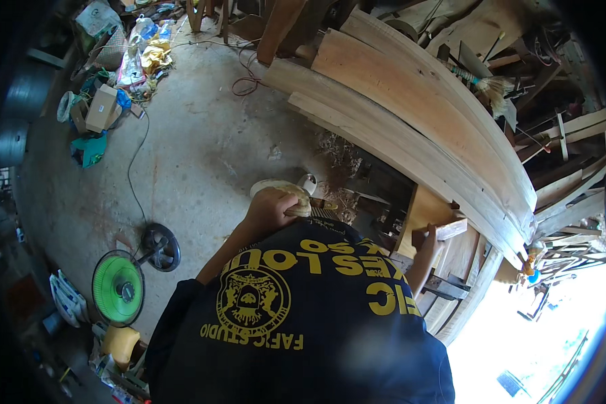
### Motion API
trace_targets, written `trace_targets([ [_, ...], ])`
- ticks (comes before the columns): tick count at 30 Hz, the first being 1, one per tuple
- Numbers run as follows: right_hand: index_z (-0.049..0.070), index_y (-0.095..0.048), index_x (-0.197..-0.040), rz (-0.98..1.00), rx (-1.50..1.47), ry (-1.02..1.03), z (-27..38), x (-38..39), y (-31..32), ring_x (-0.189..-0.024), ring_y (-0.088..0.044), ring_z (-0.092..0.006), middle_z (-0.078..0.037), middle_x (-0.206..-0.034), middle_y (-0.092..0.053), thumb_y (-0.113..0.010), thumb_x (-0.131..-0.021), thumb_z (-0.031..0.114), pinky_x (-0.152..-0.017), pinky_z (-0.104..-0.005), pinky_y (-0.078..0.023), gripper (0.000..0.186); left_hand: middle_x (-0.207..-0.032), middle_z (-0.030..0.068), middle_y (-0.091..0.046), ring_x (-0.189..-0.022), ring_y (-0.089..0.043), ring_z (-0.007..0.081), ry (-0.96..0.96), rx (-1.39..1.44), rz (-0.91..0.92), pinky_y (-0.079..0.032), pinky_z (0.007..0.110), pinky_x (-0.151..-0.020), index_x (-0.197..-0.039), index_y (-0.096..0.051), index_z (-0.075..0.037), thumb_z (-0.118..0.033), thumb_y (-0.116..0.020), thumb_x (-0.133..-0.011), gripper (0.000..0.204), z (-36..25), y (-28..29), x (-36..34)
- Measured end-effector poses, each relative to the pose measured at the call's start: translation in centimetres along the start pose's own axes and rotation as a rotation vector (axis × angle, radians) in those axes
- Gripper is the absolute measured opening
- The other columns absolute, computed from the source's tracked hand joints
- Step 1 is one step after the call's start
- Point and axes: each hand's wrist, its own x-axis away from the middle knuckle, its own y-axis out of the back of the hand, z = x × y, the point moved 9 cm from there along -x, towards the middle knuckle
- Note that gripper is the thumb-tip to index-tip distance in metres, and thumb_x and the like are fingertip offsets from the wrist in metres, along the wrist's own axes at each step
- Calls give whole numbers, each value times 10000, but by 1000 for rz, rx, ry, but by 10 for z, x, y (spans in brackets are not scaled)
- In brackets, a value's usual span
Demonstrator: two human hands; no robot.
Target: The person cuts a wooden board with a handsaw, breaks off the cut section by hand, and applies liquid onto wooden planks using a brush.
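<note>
Low in front of my body, my left hand point(269, 207) is closed on a pale, curved handle piece point(300, 202). Bristle-like strands under a yellowish band point(325, 205) show at its right end, so it looks like a brush; my shirt hides part of it. My right hand point(425, 241) grips a short pale wooden block point(451, 229) beside the wooden bench. The fingers of that hand are partly in shadow. Behind the left hand lie a foot or slipper shape and a small white round thing point(308, 182), not clear enough to name.
Long curved planks point(411, 128) are stacked on the right, with wood shavings point(343, 195) on the floor beneath. A green fan point(118, 288) stands at lower left, its cable point(136, 182) running across the concrete. Cardboard boxes point(104, 108) and bags sit at upper left.
</note>
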Motion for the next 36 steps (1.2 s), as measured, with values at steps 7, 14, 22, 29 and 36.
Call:
trace_targets([
  [7,-82,-274,-1312,-34,1066,248,56,33,-3,-1063,-516,-400,-264,-1221,-468,-680,-772,294,-930,-459,-417,773,-595,72,-577,-561,-588,256,-23,23,-101,-454,364,-525,-711,-599,-82,-139,-724,-600,176,-5,4,-5],
  [14,60,-383,-1306,946,983,771,86,202,-193,-1124,-486,-374,-223,-1184,-525,-595,-837,363,-936,-470,-379,597,-592,73,-579,-563,-595,249,-133,56,-104,-470,358,-527,-622,-522,-77,-95,-698,-608,177,-18,7,-9],
  [22,95,-588,-943,1318,1339,738,20,243,-236,-878,-616,-360,-172,-902,-647,-428,-901,438,-772,-443,-473,381,-721,120,-571,-668,-569,322,246,-110,-347,-453,414,-587,-794,-548,-56,-59,-609,-634,171,18,31,18],
  [29,54,-579,-915,1366,956,635,-26,217,-224,-723,-601,-307,-142,-759,-615,-512,-901,366,-638,-384,-454,320,-718,145,-573,-667,-571,347,468,-66,-464,-457,412,-591,-758,-535,-46,-50,-610,-648,133,54,39,57],
  [36,-13,-553,-861,1306,584,-110,-72,181,-221,-624,-533,-161,-122,-681,-585,-530,-900,322,-590,-335,-446,338,-712,177,-593,-668,-596,371,885,-63,-694,-464,418,-575,-780,-543,-42,-71,-620,-721,101,102,69,106],
])
